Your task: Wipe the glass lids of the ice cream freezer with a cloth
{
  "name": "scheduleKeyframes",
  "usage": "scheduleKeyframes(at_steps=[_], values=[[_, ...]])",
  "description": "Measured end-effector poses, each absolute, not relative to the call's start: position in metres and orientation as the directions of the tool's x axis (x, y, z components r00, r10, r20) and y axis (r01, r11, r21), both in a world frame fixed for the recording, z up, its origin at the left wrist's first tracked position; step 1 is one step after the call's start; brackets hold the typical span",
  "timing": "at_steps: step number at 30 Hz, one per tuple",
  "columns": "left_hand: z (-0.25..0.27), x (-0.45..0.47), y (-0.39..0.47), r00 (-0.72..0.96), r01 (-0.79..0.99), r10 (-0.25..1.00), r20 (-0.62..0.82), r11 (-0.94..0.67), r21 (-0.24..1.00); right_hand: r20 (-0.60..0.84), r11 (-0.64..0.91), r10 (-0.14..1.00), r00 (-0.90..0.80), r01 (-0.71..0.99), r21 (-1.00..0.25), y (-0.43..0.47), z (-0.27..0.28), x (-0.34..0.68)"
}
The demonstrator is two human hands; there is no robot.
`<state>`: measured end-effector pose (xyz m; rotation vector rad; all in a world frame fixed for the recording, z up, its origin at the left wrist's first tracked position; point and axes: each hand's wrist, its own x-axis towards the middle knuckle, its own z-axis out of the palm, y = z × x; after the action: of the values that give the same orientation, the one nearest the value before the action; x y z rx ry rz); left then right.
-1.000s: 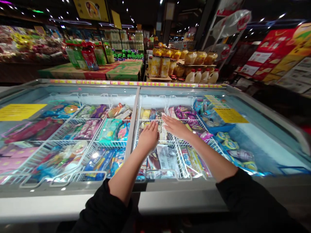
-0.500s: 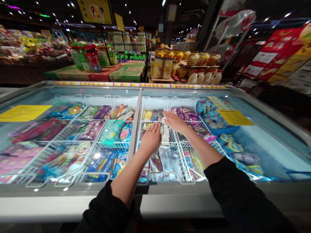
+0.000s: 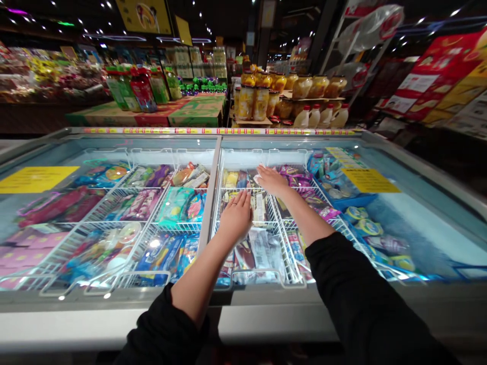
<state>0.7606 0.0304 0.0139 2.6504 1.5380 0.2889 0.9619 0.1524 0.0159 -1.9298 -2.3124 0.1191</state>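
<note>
Supermarket chest freezer [image 3: 266,324], yellow sign [image 3: 371,180] unreadable; left hand [image 3: 236,218], right hand [image 3: 272,181] flat, released, on glass

The big chest freezer [image 3: 236,324] holds white wire baskets [image 3: 262,213] full of bright frozen treat packs [image 3: 178,203], with 1 yellow sign [image 3: 36,178] on its glass at 9 o'clock and 1 more yellow sign [image 3: 371,181] at 3 o'clock.
</note>
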Motion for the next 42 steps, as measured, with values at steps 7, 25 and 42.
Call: scheduleKeyframes(at_steps=[7,25,42], values=[[0.015,0.76,0.029,0.483,0.854,0.867,0.121,-0.497,0.155,0.095,0.419,0.908,-0.408,0.888,-0.191,0.11,-0.001,0.987],[0.003,0.756,0.04,0.496,0.843,0.852,0.167,-0.519,0.143,0.077,0.363,0.932,-0.355,0.913,-0.184,0.12,0.005,0.965],[0.025,0.805,0.075,0.226,0.943,0.955,0.193,-0.264,0.204,0.039,0.308,0.951,-0.306,0.937,-0.163,0.141,0.009,0.989]])
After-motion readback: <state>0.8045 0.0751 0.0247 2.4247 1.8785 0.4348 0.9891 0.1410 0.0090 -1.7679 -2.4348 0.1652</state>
